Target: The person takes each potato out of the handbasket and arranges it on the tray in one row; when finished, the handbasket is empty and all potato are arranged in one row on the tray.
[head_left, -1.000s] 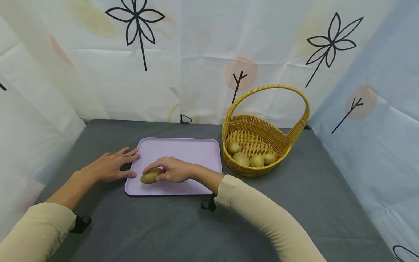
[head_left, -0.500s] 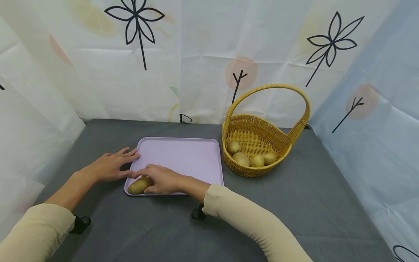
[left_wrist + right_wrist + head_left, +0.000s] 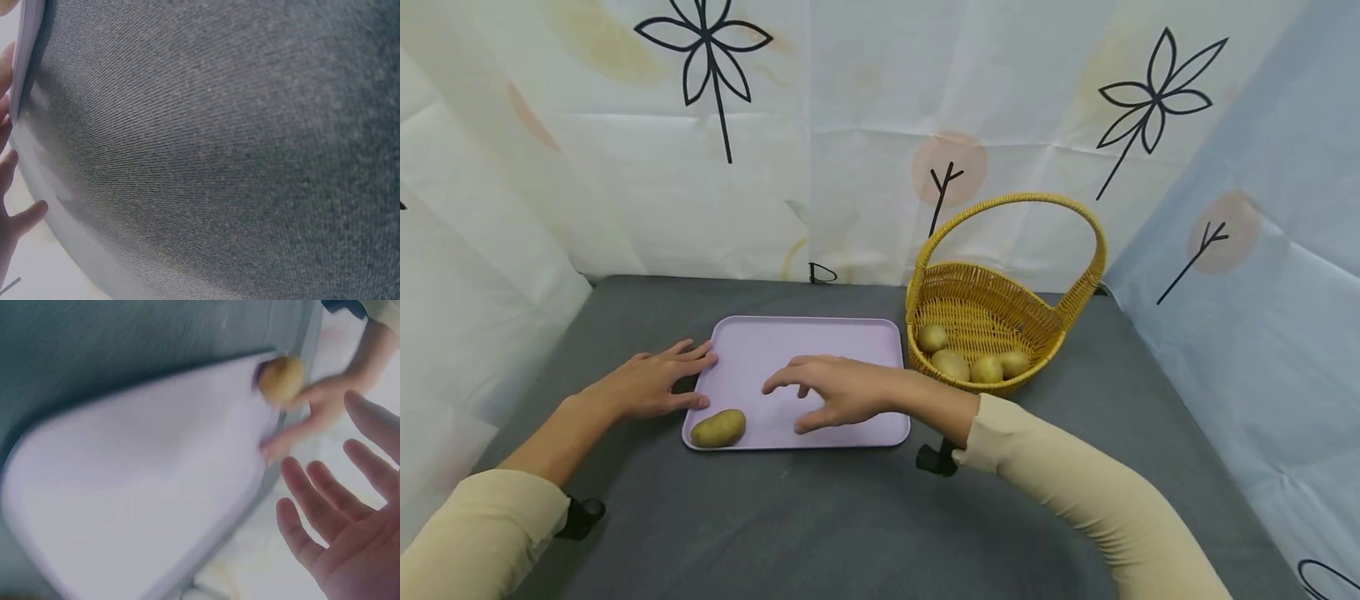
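Observation:
One potato [image 3: 718,428] lies in the near left corner of the lilac tray [image 3: 820,342]. At the tray's left edge rests my left hand [image 3: 651,383], its fingers spread and touching the rim. Over the middle of the tray hovers my right hand [image 3: 850,390], fingers apart and holding nothing. From the right wrist, my right palm [image 3: 356,550] shows bare, with the potato [image 3: 282,380] beyond it beside the left hand [image 3: 319,409]. In the left wrist view only part of the left hand [image 3: 12,219] appears at the frame's edge.
A yellow wicker basket [image 3: 977,296] with a tall handle stands right of the tray, holding several potatoes [image 3: 951,365]. Grey cloth [image 3: 820,517] covers the table. Printed white curtains [image 3: 850,167] hang behind and at both sides.
My right hand carried the potato to the tray's near left corner, let it go there and moved back to the right. My left hand has stayed at the tray's edge.

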Available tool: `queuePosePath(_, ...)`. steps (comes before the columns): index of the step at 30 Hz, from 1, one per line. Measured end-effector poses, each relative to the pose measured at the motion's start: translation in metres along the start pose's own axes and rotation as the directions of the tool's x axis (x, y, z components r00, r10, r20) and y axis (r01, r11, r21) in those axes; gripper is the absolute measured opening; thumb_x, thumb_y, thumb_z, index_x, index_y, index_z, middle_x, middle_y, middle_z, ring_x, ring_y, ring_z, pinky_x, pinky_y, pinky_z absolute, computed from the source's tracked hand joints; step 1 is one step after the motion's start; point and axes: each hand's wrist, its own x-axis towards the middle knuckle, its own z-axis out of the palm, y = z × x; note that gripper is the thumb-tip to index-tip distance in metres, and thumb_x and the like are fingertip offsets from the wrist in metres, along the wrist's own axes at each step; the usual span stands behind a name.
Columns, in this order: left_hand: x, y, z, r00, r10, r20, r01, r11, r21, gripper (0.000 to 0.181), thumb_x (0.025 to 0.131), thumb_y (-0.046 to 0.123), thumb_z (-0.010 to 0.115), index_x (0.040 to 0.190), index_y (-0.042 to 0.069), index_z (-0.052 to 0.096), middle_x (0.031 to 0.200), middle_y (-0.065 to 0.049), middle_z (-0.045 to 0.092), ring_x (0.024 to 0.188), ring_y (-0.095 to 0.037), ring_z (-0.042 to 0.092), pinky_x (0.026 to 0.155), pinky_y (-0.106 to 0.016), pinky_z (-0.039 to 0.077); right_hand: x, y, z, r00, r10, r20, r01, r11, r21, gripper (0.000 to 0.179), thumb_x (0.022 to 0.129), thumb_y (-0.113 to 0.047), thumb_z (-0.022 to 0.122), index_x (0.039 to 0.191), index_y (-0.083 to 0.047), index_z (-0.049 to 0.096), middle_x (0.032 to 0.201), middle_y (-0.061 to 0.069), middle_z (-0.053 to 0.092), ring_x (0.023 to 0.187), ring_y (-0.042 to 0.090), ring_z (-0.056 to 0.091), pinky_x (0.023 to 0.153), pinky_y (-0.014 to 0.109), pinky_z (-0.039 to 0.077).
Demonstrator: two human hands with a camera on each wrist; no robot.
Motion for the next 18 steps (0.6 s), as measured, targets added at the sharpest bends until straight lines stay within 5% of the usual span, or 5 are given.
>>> queuePosePath(10, 0.000, -0.002, 0.002, 1.000, 0.003, -0.002, -0.003, 1.000, 0.011, 0.085, 0.089, 0.060, 0.063, 0.148, 0.003, 0.045, 0.156, -0.024, 0.033, 0.141, -0.051, 0.028, 0.097, -0.078, 0.026, -0.093, 0.030, -0.069, 0.977, 0.212, 0.022, -0.212, 0.977, -0.030, 0.063, 0.091, -0.022, 0.074, 0.147, -0.011, 0.047, 0.146, 0.007, 0.050, 0.128, 0.026, 0.051, 0.104, 0.047, 0.041)
queuePosePath(18, 0.001, 0.002, 0.002, 1.000, 0.000, 0.000, 0.000, 1.000, 0.023, 0.085, 0.088, 0.060, 0.064, 0.148, 0.002, 0.045, 0.156, -0.024, 0.034, 0.141, -0.050, 0.029, 0.097, -0.078, 0.026, -0.151, 0.065, -0.102, 0.935, 0.332, 0.128, -0.349, 0.924, 0.157, 0.056, 0.092, -0.019, 0.073, 0.143, -0.007, 0.053, 0.148, 0.012, 0.049, 0.139, 0.044, 0.038, 0.111, 0.058, 0.031)
